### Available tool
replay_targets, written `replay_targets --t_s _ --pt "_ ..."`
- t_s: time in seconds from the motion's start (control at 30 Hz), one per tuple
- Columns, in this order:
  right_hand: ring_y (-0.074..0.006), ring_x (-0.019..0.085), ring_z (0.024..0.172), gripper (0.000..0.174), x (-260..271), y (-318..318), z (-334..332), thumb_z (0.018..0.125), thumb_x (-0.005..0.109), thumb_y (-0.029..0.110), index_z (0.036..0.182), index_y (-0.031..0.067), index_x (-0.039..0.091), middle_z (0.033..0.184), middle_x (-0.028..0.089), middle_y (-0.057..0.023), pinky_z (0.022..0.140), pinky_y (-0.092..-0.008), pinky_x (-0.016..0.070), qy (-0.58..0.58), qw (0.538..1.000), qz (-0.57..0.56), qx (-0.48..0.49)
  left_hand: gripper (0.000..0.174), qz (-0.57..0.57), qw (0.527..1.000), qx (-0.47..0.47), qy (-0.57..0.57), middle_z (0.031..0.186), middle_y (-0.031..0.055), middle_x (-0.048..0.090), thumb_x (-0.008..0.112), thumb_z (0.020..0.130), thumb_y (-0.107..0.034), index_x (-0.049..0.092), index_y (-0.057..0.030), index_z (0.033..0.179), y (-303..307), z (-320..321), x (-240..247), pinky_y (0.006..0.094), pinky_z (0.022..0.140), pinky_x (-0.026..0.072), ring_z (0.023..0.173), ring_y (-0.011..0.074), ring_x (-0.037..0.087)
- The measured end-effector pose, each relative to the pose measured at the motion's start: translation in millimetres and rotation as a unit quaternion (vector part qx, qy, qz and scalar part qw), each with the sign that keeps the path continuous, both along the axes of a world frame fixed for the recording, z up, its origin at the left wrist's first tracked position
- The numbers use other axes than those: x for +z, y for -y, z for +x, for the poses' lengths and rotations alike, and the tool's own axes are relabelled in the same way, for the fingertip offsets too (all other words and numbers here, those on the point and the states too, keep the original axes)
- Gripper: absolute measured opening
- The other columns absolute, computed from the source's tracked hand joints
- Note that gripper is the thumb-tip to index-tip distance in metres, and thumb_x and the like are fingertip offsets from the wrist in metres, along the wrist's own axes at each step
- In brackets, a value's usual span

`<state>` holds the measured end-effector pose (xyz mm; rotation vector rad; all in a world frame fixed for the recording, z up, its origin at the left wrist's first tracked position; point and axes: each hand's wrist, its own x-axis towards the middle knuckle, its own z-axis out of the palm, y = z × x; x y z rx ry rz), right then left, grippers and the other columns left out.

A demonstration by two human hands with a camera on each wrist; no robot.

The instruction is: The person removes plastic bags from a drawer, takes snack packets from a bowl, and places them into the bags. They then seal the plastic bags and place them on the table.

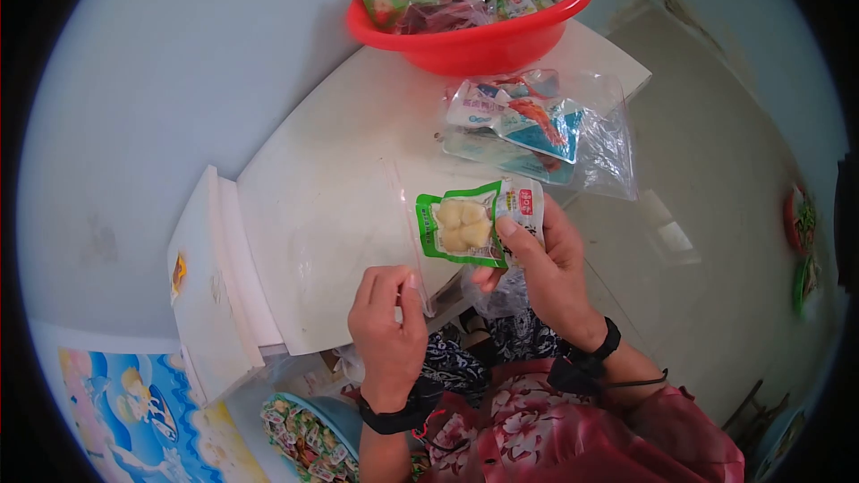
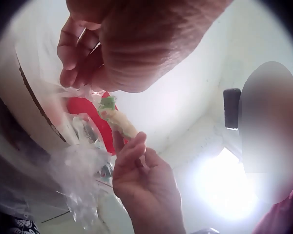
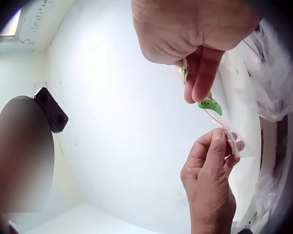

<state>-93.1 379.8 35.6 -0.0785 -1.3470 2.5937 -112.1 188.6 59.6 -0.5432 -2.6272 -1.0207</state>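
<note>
Right hand [image 1: 559,279] pinches a flat green-and-white plastic packet [image 1: 463,224] by its white end, probably to leave the green end free. Nearby, left hand [image 1: 389,340] pinches a clear, red-lined plastic bag [image 3: 233,141], likely steadying it.

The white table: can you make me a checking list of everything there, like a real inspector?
Surface: white table, some marks at its front side panel.
Job's things: green-edged packet with pale food showing; clear bag with a thin red line.
Clutter: red basin piled with packets; plastic sack with more packets on the table; blue tub of small packets down below.
Hands: left hand pinches the clear bag; right hand grips the green-edged packet.
Cables: thin black cord by the right wrist.
Surroundings: pale blue wall, colourful poster.
</note>
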Motion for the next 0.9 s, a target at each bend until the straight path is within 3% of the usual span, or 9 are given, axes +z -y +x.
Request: replay_targets --t_s 0.17,0.27,0.4,0.5,0.67,0.8,0.9 --pt "-0.0176 0.072 0.072 0.026 2 7 -2 0.107 0.053 0.013 0.128 -0.0026 0.052 0.108 0.069 -0.0129 0.058 -0.0285 0.0606 0.007 1.000 -0.017 0.005 0.003 -0.045 0.996 -0.040 -0.064 0.090 0.0135 0.062 0.063 0.093 0.000 0.065 -0.0016 0.096 1 -1 -4 0.0420 0.068 0.0502 0.078 0.0339 0.064" --pt "-0.0177 0.072 0.072 0.027 2 6 -2 0.107 0.053 0.012 0.130 -0.0020 0.051 0.109 0.069 -0.0131 0.058 -0.0287 0.0609 0.008 0.999 -0.035 -0.017 0.001 -0.065 0.993 -0.050 -0.090 0.090 0.0130 0.061 0.061 0.096 0.002 0.062 0.0014 0.096 3 -3 -2 0.0364 0.069 0.0488 0.076 0.0263 0.061" --pt "-0.0172 0.072 0.072 0.026 6 3 -2 0.107 0.053 0.012 0.129 -0.0012 0.051 0.109 0.069 -0.0130 0.059 -0.0284 0.0609 0.003 0.998 -0.058 -0.031 0.003 0.060 0.997 -0.044 0.024 0.091 0.0109 0.062 0.060 0.098 -0.001 0.062 0.0012 0.097 8 -4 -4 0.0328 0.073 0.0486 0.080 0.0224 0.061" --pt "-0.0164 0.072 0.072 0.023 6 5 3 0.106 0.054 0.010 0.126 -0.0015 0.052 0.107 0.069 -0.0123 0.058 -0.0278 0.0606 0.001 0.998 -0.052 0.029 0.005 0.142 0.983 -0.058 0.099 0.091 0.0104 0.063 0.059 0.099 -0.003 0.062 0.0005 0.096 11 -7 -11 0.0316 0.075 0.0489 0.081 0.0210 0.061" --pt "-0.0151 0.071 0.072 0.019 -1 4 3 0.106 0.053 0.009 0.120 -0.0038 0.053 0.104 0.068 -0.0121 0.058 -0.0268 0.0602 0.000 0.996 0.083 -0.008 0.010 0.224 0.961 -0.032 0.161 0.098 0.0043 0.063 0.056 0.104 -0.006 0.061 0.0018 0.100 14 -5 -10 0.0267 0.085 0.0472 0.090 0.0127 0.059" --pt "-0.0143 0.071 0.073 0.019 -5 -5 7 0.106 0.053 0.009 0.118 -0.0046 0.054 0.106 0.067 -0.0125 0.058 -0.0265 0.0598 0.008 0.991 0.130 0.031 0.008 0.159 0.984 -0.049 0.068 0.099 0.0091 0.063 0.058 0.102 -0.006 0.061 0.0015 0.100 13 -5 -8 0.0291 0.084 0.0486 0.090 0.0175 0.061" --pt "-0.0145 0.071 0.073 0.016 7 4 4 0.106 0.053 0.010 0.116 -0.0034 0.054 0.101 0.068 -0.0110 0.060 -0.0259 0.0599 0.040 0.998 0.025 0.038 0.005 0.087 0.992 -0.089 0.002 0.099 0.0128 0.063 0.058 0.099 -0.003 0.061 0.0014 0.100 1 1 0 0.0334 0.080 0.0502 0.088 0.0243 0.061"
